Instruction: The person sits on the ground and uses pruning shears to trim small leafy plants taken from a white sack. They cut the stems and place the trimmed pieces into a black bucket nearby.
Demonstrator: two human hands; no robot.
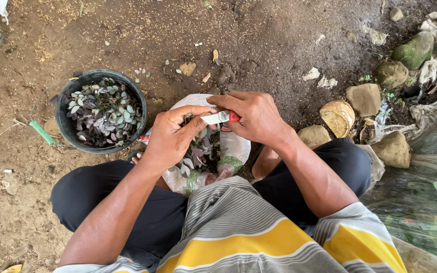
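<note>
1. A white plastic bag (238,146) lies open on the dirt ground (259,40) between the person's knees, holding small oval leaves (203,151), purple and pale green.
2. A round black pot (72,132) stands on the ground to the left of the bag, filled with the same kind of leaves.
3. A short green tube (42,132) lies just left of the pot; brown and mossy stones (364,98) sit at the upper right, beside clear plastic sheeting (431,172).
4. The right hand (256,116) is closed around the red handle of a small knife (219,118), its pale blade pointing left, above the bag.
5. The left hand (170,139) hovers over the bag, thumb and forefinger pinched together at the blade's tip; what they pinch is too small to tell.
6. Both forearms reach forward from a grey-and-yellow striped shirt (238,232).
</note>
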